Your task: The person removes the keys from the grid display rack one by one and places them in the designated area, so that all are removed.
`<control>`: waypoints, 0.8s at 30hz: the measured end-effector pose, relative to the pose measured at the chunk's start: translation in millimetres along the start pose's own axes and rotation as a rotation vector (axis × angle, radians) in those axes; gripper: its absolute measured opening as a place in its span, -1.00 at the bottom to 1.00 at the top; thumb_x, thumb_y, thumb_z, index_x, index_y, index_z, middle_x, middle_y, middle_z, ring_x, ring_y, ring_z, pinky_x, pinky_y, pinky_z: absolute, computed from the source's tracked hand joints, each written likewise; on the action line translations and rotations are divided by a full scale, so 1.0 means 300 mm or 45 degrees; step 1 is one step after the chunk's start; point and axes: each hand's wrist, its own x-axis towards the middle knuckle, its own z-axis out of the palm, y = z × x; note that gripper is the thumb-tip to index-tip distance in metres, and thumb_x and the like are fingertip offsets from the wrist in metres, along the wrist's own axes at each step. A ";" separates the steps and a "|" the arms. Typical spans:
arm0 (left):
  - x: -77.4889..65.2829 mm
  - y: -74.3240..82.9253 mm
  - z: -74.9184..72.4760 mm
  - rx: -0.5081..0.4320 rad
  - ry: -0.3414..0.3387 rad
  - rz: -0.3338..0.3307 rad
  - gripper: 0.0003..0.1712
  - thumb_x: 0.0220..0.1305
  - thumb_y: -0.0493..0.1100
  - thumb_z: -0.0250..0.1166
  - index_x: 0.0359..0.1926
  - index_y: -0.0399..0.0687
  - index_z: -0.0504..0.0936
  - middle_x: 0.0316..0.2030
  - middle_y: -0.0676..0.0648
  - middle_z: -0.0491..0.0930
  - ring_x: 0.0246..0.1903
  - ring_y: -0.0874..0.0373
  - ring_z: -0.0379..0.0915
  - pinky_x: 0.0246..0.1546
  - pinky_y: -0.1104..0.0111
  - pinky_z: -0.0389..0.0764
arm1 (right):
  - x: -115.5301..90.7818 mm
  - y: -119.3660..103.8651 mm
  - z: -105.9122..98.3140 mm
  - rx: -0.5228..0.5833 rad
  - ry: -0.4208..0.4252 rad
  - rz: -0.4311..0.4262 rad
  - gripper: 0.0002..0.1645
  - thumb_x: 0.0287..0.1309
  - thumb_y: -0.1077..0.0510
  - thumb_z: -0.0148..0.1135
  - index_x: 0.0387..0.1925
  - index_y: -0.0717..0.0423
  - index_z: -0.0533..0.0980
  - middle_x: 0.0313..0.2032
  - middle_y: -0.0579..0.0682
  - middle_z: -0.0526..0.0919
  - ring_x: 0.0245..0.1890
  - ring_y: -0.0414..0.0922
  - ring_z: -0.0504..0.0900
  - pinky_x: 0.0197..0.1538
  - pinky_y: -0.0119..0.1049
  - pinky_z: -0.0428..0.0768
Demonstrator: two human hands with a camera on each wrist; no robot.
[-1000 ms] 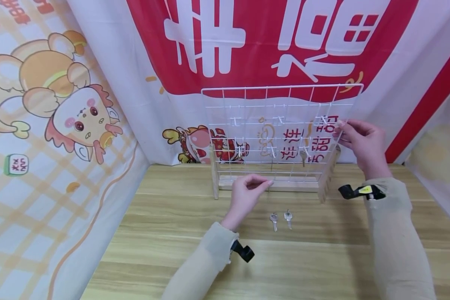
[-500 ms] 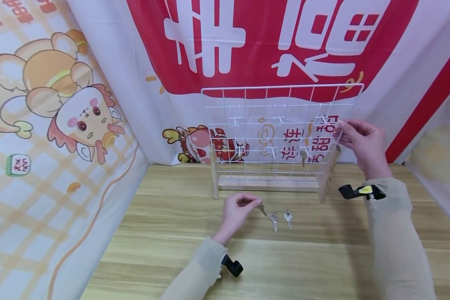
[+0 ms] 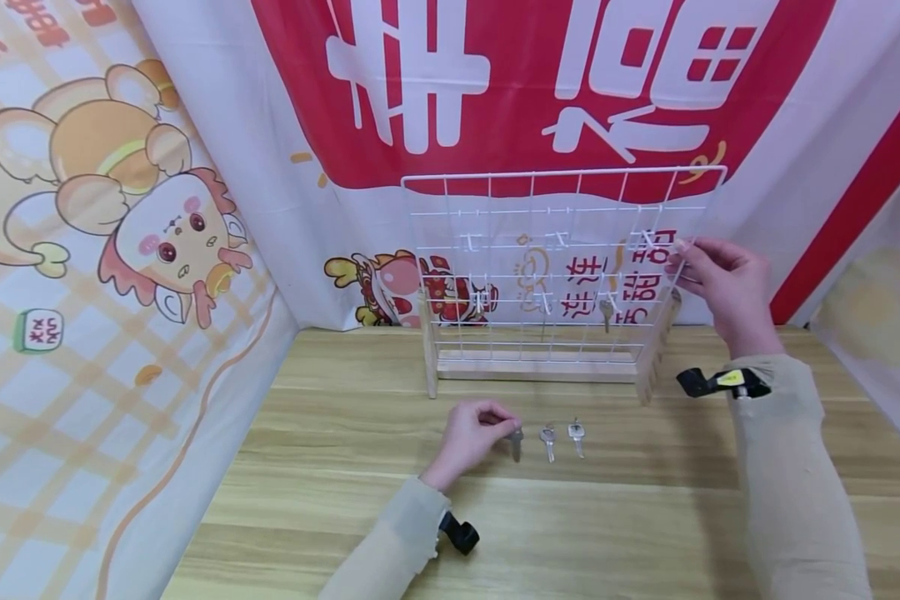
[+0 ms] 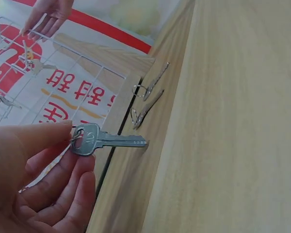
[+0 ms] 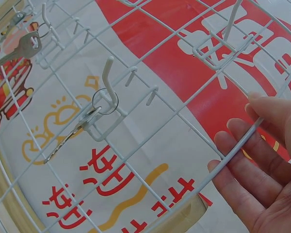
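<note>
Metal keys (image 3: pixel 547 433): two on table (image 3: pixel 600 533); one key (image 4: pixel 90 141) pinched in left hand (image 3: pixel 471 439); right hand (image 3: pixel 731 287) grasping one grid rack (image 3: pixel 536 370).

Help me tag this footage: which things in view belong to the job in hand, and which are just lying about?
Likely the job:
key pinched in the left hand
two loose keys
wire rack, gripped by the right hand
keys on its hooks

Just around:
printed cloths
wrist cameras
table, as support

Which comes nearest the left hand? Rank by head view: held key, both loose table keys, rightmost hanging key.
1. Held key: in the left hand.
2. Left table key: just right.
3. Right table key: farther right.
4. Hanging key: on the rack.
</note>
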 end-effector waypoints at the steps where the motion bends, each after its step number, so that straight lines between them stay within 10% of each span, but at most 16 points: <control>1: 0.002 -0.002 0.001 0.029 -0.010 -0.003 -0.94 0.23 -0.17 0.51 -0.31 -0.02 0.77 -0.39 0.14 0.71 -0.40 0.24 0.61 -0.34 0.38 0.66 | 0.001 0.000 0.000 -0.003 0.003 0.001 -0.28 0.03 -0.17 0.50 0.24 -0.04 0.60 0.16 0.04 0.62 -0.06 -0.20 0.72 -0.11 -0.45 0.61; 24: 0.021 0.016 0.030 0.288 -0.014 -0.093 -0.95 0.18 -0.20 0.53 -0.33 0.00 0.80 -0.41 0.22 0.69 -0.38 0.36 0.55 -0.22 0.38 0.61 | 0.002 0.004 0.001 -0.022 0.001 -0.022 -0.27 0.03 -0.18 0.49 0.24 -0.04 0.61 0.16 0.02 0.62 -0.07 -0.22 0.72 -0.12 -0.46 0.61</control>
